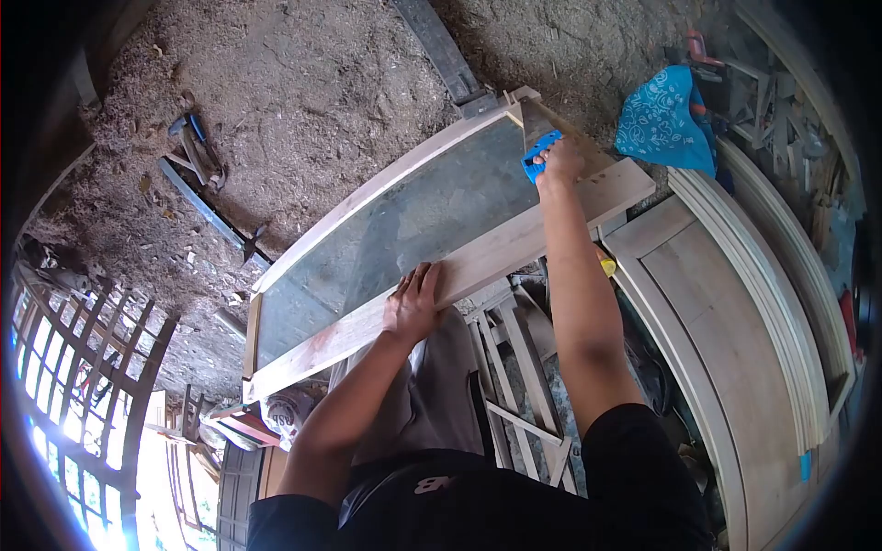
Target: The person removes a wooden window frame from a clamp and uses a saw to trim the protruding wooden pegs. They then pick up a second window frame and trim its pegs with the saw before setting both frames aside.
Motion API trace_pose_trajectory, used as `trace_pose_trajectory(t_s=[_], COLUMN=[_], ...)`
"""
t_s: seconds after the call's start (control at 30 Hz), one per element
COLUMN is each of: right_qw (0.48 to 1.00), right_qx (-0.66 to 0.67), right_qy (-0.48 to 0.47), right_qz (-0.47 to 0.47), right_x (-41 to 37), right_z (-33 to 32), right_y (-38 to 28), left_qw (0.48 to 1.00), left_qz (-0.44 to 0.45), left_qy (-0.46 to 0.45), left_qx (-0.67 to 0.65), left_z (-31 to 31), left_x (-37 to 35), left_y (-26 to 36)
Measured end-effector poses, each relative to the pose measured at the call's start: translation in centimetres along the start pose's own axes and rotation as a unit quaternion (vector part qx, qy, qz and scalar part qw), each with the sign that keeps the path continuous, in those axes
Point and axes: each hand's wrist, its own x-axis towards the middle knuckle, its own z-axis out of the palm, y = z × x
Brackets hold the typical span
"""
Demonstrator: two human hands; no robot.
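Note:
A wooden frame (542, 225) with a grey glass-like panel (418, 207) lies across the view in front of my body. My left hand (414, 301) rests on the near rail, its fingers over the wood. Near the frame's right end, my right hand (559, 163) is closed around the blue handle of a handsaw (540, 154). The saw's blade points away from me toward the far right corner of the frame, and its cutting edge is too small to make out.
A dark beam (439, 46) meets the frame's far side. Tools with blue handles (195, 129) lie on the dusty ground at left. A blue patterned cloth (666, 119), wooden panels (707, 294) and long mouldings (763, 285) are at right. A lattice (101, 367) stands lower left.

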Motion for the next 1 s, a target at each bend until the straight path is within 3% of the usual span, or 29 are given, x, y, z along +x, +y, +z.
trace_pose_trajectory(t_s=[0.17,0.23,0.37,0.47,0.53,0.63,0.73,0.83,0.87,1.0], right_qw=[0.999,0.995,0.996,0.997,0.992,0.993,0.996,0.991,0.994,0.999], right_qx=[-0.016,-0.078,-0.082,-0.009,-0.122,-0.094,-0.037,-0.107,-0.084,-0.021], right_qy=[0.032,0.068,0.039,0.078,0.016,0.062,0.069,0.073,0.062,0.026], right_qz=[-0.001,0.002,-0.015,0.027,-0.016,-0.018,0.034,-0.024,0.015,0.019], right_x=[1.7,3.1,1.6,5.7,8.4,1.9,4.1,4.2,2.2,3.1], right_z=[2.3,3.5,2.0,2.8,3.4,2.5,3.9,4.5,3.5,3.2], right_y=[1.0,1.0,1.3,2.7,3.3,1.7,1.4,1.3,0.7,1.5], left_qw=[0.999,0.998,0.999,0.997,0.997,0.998,0.997,0.994,0.994,0.997], left_qz=[0.019,0.037,0.034,0.055,0.060,0.043,0.057,0.074,0.076,0.053], left_qy=[0.022,0.035,0.021,0.031,0.030,0.034,0.044,0.068,0.070,0.056], left_qx=[-0.016,-0.029,-0.017,-0.033,-0.040,-0.011,-0.039,-0.031,-0.033,0.005], left_z=[0.4,0.3,0.3,0.4,-0.1,0.4,-0.4,0.2,-0.2,0.3], left_x=[0.0,0.2,-0.2,0.0,0.3,0.1,0.5,0.6,0.7,0.8], left_y=[-0.4,-0.5,-0.3,-0.6,-0.4,-0.3,0.2,-0.3,-0.2,-0.6])
